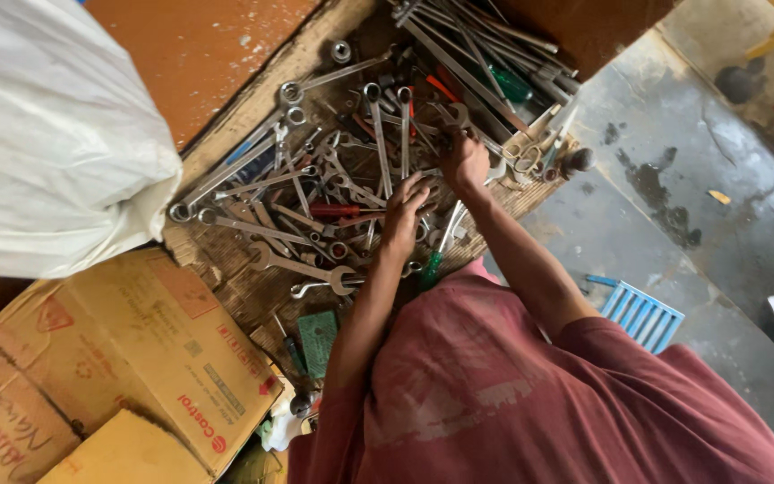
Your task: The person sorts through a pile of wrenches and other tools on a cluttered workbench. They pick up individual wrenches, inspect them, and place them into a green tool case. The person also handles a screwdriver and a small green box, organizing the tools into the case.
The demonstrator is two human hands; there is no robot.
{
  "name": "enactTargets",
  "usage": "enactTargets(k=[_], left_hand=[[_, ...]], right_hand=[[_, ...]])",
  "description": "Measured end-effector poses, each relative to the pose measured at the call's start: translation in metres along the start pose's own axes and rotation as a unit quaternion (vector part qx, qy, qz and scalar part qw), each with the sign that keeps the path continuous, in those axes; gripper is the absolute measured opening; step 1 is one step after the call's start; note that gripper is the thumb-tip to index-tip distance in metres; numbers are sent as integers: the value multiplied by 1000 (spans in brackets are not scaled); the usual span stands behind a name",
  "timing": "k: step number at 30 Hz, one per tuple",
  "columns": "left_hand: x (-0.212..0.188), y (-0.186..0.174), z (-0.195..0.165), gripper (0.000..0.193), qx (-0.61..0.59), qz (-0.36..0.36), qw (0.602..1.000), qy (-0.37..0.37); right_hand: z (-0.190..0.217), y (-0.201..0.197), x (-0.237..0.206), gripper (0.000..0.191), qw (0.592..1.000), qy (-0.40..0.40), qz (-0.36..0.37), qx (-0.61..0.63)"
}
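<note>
1. Left hand is pressing curled fingers into the wrenches piled on the wooden surface; pinching is likely.
2. Right hand is digging farther in, its grip hidden; shifting tools could be sliding off the right edge.

A heap of grey steel spanners and wrenches lies criss-crossed on the worn wooden counter. Both hands rest in the heap, left hand beside right hand, fingers among the tools.

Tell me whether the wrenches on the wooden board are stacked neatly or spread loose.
Spread loose: the wrenches lie crisscrossed over the wooden board, both hands among them.
</note>
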State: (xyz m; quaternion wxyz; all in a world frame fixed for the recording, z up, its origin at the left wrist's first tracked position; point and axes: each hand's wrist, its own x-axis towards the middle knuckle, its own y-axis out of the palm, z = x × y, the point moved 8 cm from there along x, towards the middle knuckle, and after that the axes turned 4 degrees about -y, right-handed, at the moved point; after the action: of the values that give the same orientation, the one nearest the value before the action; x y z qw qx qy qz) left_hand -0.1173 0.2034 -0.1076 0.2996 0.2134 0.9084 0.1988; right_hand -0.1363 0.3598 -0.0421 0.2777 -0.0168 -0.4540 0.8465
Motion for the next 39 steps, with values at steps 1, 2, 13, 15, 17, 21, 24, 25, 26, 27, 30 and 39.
enactTargets(k=[1,2,13,15,17,21,24,25,26,27,30,39], left_hand=[[-2,-2,-2,61,-14,1,1000,-2],[-8,-3,-15,55,81,18,994,74],[-18,-33,-34,52,-74,-51,994,60],[-22,-46,-44,51,-81,-85,989,88],[-25,-55,-51,50,-115,-105,980,123],[-24,-75,-58,48,-185,-123,961,164],[-18,-79,-53,49,-213,-120,955,171],[-15,-79,-53,49,-220,-117,952,178],[-14,-78,-50,50,-220,-110,954,173],[-12,-75,-47,52,-220,-102,955,169],[-4,-67,-39,55,-214,-86,958,168],[15,-31,-6,47,-182,-28,978,94]], right_hand=[[-1,6,4,35,999,26,40,-21],[0,11,8,37,994,50,81,-44],[105,74,71,24,921,-108,295,-232],[116,79,81,27,931,-113,254,-235],[120,80,87,31,934,-128,210,-259],[110,92,89,30,919,-101,260,-279],[109,93,91,32,913,-110,274,-281],[107,94,90,32,907,-115,290,-282],[104,95,85,33,902,-118,306,-281],[110,84,84,35,928,-151,225,-257],[88,43,63,46,984,-162,33,-67],[-94,18,-44,17,528,343,-196,752]])
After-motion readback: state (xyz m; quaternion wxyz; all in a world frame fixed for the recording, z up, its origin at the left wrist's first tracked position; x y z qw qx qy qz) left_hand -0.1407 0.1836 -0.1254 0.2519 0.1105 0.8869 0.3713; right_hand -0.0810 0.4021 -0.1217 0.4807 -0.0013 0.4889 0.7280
